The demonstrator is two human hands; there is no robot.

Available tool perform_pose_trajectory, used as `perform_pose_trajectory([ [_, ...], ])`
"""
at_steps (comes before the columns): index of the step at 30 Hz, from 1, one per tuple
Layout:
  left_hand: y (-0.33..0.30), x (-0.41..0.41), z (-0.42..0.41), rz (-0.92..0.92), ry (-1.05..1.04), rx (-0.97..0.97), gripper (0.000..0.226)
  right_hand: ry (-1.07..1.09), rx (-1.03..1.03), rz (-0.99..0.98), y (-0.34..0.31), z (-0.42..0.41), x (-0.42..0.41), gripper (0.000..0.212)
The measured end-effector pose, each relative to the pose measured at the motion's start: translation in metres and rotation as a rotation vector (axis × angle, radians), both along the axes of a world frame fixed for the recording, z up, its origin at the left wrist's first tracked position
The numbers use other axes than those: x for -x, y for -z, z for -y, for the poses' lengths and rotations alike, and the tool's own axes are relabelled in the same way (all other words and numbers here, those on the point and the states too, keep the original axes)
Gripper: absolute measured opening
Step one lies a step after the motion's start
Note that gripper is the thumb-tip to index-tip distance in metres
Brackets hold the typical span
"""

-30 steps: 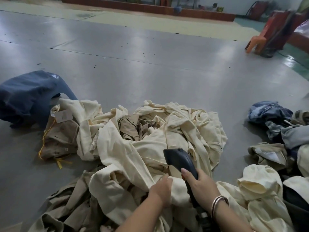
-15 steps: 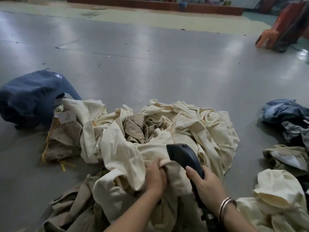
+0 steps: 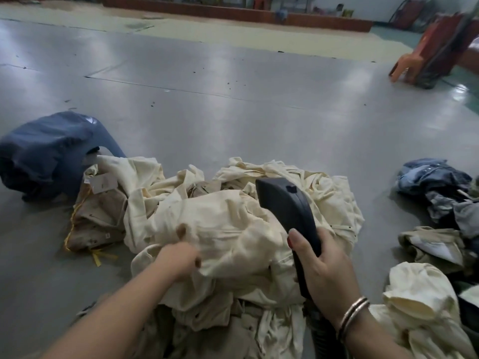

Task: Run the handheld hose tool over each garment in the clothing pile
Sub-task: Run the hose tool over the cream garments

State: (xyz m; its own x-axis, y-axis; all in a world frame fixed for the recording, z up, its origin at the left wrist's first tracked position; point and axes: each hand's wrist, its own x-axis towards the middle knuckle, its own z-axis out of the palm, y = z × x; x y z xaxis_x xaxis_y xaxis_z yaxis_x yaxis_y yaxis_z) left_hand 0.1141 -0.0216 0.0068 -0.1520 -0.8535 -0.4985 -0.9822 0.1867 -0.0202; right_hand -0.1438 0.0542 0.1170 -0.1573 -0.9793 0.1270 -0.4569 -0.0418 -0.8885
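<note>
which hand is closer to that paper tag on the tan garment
Left. The left hand grips cream cloth just below and right of the paper tag; the right hand holds the hose tool farther right, across the pile.

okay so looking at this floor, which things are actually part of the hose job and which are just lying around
In the job:
hose tool, held by the right hand
cream garment, gripped by the left hand
clothing pile

Lying about:
dark blue garment
denim clothes
orange chair
paper tag
</note>
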Motion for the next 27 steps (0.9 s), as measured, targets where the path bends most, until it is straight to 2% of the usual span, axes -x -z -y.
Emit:
perform_pose_trajectory([
  [2, 0.013, 0.002, -0.010, -0.143, -0.132, 0.045, 0.036, 0.033, -0.075, 0.026, 0.010, -0.005, 0.007, 0.045],
  [5, 0.019, 0.013, -0.009, -0.451, -0.302, 0.315, 0.030, 0.071, -0.209, 0.038, 0.026, -0.008, 0.020, 0.038],
  [7, 0.018, 0.025, -0.006, -0.622, -0.340, 0.400, 0.027, 0.083, -0.288, 0.030, 0.035, -0.007, 0.026, 0.033],
  [9, 0.022, 0.038, -0.005, -0.675, -0.312, 0.380, 0.026, 0.091, -0.334, 0.036, 0.043, -0.007, 0.031, 0.031],
  [12, 0.036, 0.059, -0.008, -0.536, -0.168, 0.215, 0.033, 0.102, -0.357, 0.052, 0.052, -0.011, 0.038, 0.030],
  [16, 0.046, 0.071, 0.000, -0.436, -0.131, 0.227, 0.068, 0.108, -0.408, 0.072, 0.058, -0.020, 0.049, 0.026],
  [18, 0.048, 0.076, 0.005, -0.382, -0.140, 0.202, 0.074, 0.110, -0.429, 0.055, 0.059, -0.024, 0.054, 0.026],
  [22, 0.046, 0.084, 0.013, -0.289, -0.080, 0.267, 0.060, 0.122, -0.457, -0.006, 0.063, -0.030, 0.056, 0.030],
  [25, 0.043, 0.083, 0.014, -0.128, 0.050, 0.265, 0.039, 0.092, -0.460, -0.053, 0.066, -0.028, 0.051, 0.029],
  [27, 0.042, 0.080, 0.012, -0.119, 0.056, 0.247, 0.027, 0.060, -0.463, -0.055, 0.066, -0.023, 0.045, 0.027],
])
